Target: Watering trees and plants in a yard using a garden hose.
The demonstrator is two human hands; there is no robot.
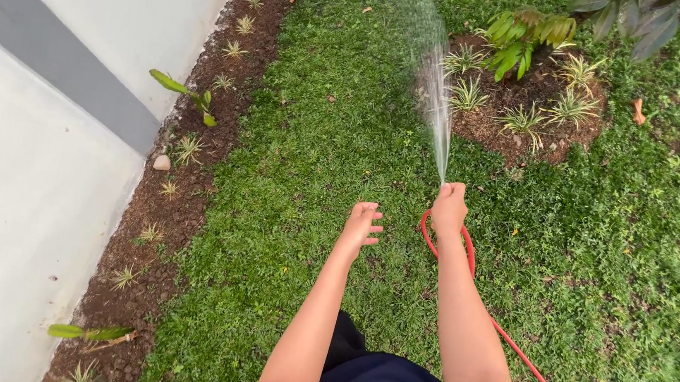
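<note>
The right hand (448,206) is closing around the end of the thin red rubber hose (467,253), which is trailing near and right across the short green lawn (318,156); the left hand (362,222) is hanging open and empty just beside it; a fan of water spray (436,101) is arcing far; drifting right, it could be washing soil from the round brown planting bed (522,109); the hose could be snagging by the legs.
</note>
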